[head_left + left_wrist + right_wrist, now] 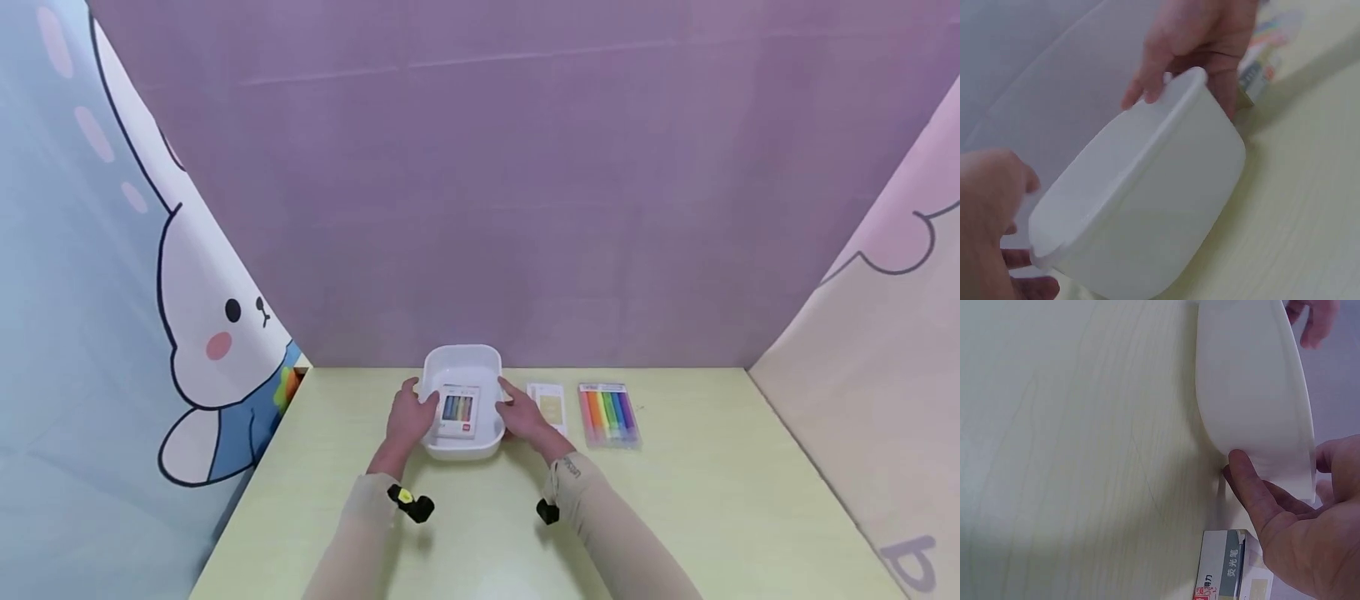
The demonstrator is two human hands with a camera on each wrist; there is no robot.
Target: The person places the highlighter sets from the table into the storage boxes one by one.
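Between the two hands is a white plastic basin with rounded corners. A small white box printed with a row of coloured sticks lies inside it. My left hand holds the basin's left side, its thumb over the rim and fingers outside. On the opposite side my right hand grips the rim, thumb inside; in the right wrist view its fingers press the outer wall near the bottom. Just beyond that hand lies a white highlighter box, partly hidden by the hand in the head view.
A clear pack of rainbow-coloured highlighters lies right of the white box. Everything stands on a pale wood-grain table. A purple cloth backdrop rises at the table's far edge, close behind the basin, with printed cloths at both sides.
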